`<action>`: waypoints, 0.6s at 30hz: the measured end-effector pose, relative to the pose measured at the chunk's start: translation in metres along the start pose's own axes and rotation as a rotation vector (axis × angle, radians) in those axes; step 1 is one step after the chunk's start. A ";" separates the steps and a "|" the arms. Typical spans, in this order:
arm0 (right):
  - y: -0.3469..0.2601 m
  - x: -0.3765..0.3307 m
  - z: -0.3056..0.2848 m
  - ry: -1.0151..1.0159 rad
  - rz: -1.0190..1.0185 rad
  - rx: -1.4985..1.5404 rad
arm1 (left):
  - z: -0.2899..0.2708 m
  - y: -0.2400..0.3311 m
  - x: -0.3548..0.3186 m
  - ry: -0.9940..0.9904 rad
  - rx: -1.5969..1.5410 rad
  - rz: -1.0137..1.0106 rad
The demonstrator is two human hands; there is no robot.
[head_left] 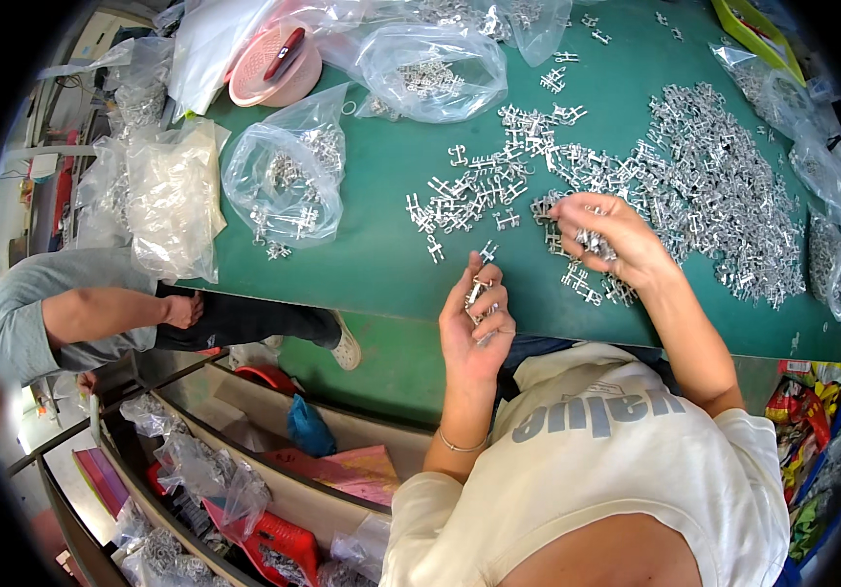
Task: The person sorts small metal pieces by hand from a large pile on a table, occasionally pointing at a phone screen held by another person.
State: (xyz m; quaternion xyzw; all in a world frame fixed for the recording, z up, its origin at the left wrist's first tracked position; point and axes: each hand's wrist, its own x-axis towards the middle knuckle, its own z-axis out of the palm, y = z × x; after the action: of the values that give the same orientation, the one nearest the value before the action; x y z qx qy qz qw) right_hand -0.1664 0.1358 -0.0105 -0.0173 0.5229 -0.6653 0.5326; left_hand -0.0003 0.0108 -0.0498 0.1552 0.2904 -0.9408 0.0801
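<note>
Left hand (474, 342) is palm-up by the near edge of the tabletop (372, 220), fingers curled round a few small metal parts (480, 292); the cupped grip likely stops them spilling. One more sits right at its fingertips, can't tell if pinched. Right hand (626, 235) is half closed, palm turned inward over a clutch of the same parts; count not readable. Big heap (724, 196) lies to its right, looser pile (479, 191) to its left, so stock probably sits within short reach. Open bags with parts inside, left bag (244, 186) and far bag (479, 83), presumably sit outside the handling area. Pink basket (264, 93), far left, carries a red tool (285, 54), probably so it won't get lost among parts.
</note>
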 end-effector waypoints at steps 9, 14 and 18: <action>0.029 -0.002 -0.014 -0.240 0.005 0.970 | 0.001 -0.021 0.013 0.029 0.130 0.192; 0.025 -0.014 -0.007 -0.297 -0.019 0.977 | 0.003 -0.033 0.015 0.005 0.147 0.178; 0.028 -0.024 -0.006 -0.302 -0.044 0.940 | 0.001 -0.036 0.014 -0.001 0.182 0.166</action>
State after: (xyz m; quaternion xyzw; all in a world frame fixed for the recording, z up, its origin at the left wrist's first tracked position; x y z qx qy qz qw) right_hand -0.1407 0.1605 -0.0205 0.1175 0.0828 -0.8304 0.5383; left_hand -0.0222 0.0394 -0.0348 0.1849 0.1898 -0.9536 0.1433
